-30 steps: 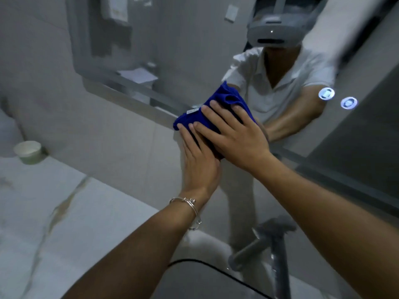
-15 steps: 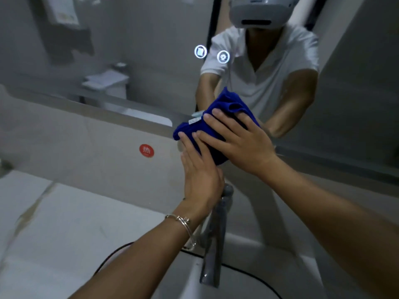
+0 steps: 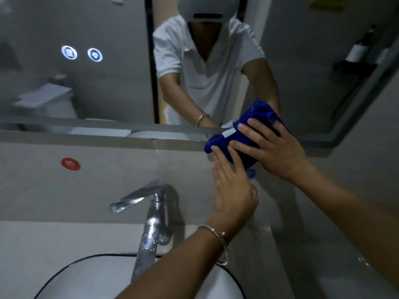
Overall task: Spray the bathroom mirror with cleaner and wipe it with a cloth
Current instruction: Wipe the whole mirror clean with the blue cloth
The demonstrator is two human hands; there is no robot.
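A bunched blue cloth (image 3: 248,124) is pressed against the lower right edge of the bathroom mirror (image 3: 103,87). My right hand (image 3: 272,147) lies flat over the cloth with fingers spread. My left hand (image 3: 233,186), with a thin bangle at the wrist, sits just below, its fingertips on the cloth's lower edge and the wall under the mirror frame. The mirror shows my reflection in a white shirt. No spray bottle is in view.
A chrome tap (image 3: 151,216) stands below the hands, over a white basin with a black rim (image 3: 64,270). A red round sticker (image 3: 70,164) is on the wall tile at left. Two lit touch icons (image 3: 82,53) glow on the mirror. A shelf with a bottle (image 3: 358,52) hangs at upper right.
Both hands have slid the cloth to the right along the mirror's bottom edge, towards its lower right corner. The view has swung right, so the tap and basin now show fully.
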